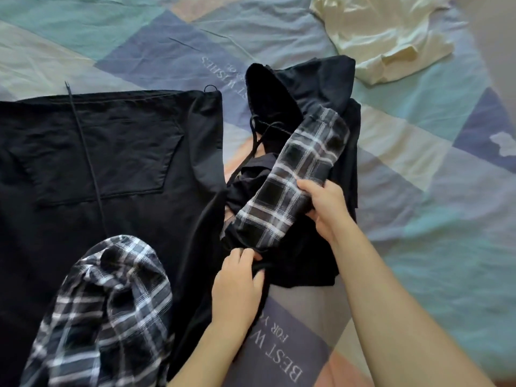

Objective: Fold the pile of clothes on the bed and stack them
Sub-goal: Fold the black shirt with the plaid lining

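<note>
— Fingers (308, 188) of the right hand (326, 208) are curled over the edge of a plaid sleeve (293, 185), pinching the checked cloth near its middle. And the other hand?

— Its fingers (248, 254) are bent down onto dark cloth just below the lower end of that sleeve. The left hand (237, 286) presses or pinches a black fold there; whether it truly grips cannot be told, since the fingertips sink into the black fabric.

— What lies under the sleeve?

— A rumpled heap of black clothes (315, 113), with thin black cords (259, 135) trailing across it. The sleeve runs slantwise over the heap, upper end pointing away from the person.

— And to the left?

— A large black garment (111, 152) is spread flat on the bed (418, 191), with a pocket seam showing and a long drawstring (83, 152) lying down its middle. Near the person, a bunched plaid shirt (111, 311) rests on top of its lower part.

— Anything further out?

— A crumpled cream garment (385, 37) lies at the far right of the bed, close beside the black heap. The sheet is a patchwork of pale blue, green and peach, with printed lettering near the left forearm.
</note>
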